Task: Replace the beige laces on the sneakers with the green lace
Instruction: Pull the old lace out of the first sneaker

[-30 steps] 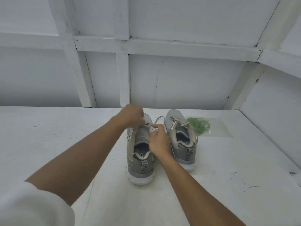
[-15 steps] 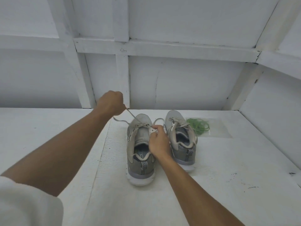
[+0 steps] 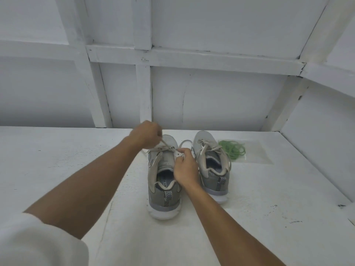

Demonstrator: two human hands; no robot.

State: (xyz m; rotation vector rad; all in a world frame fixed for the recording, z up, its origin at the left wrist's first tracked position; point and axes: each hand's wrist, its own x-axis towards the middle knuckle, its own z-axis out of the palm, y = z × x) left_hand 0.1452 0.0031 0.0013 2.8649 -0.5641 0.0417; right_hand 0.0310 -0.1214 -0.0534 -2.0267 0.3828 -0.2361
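**Unlacing under way: 2 sneakers, 1 green lace**

Item 1: left sneaker (image 3: 164,196), heel toward us on the white table (image 3: 269,198). At its eyelet edge, our right hand (image 3: 186,167) pinches the flap to steady it. Over its toe, our left hand (image 3: 146,134) grips the beige lace (image 3: 166,145), apparently to draw it free. Beside it, item 2: the second sneaker (image 3: 216,182), laced. Beyond that one, the green lace (image 3: 233,149), coiled, untouched.

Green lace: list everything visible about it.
The green lace is a thin, bright green cord gathered in a loose, tangled coil, lying flat. It sits toward the far side of the white table, just right of the right sneaker, on what looks like a clear plastic sleeve. Whether its left edge touches that sneaker cannot be told. Neither the left hand, pinching the beige lace, nor the right hand, holding the left sneaker, touches it.
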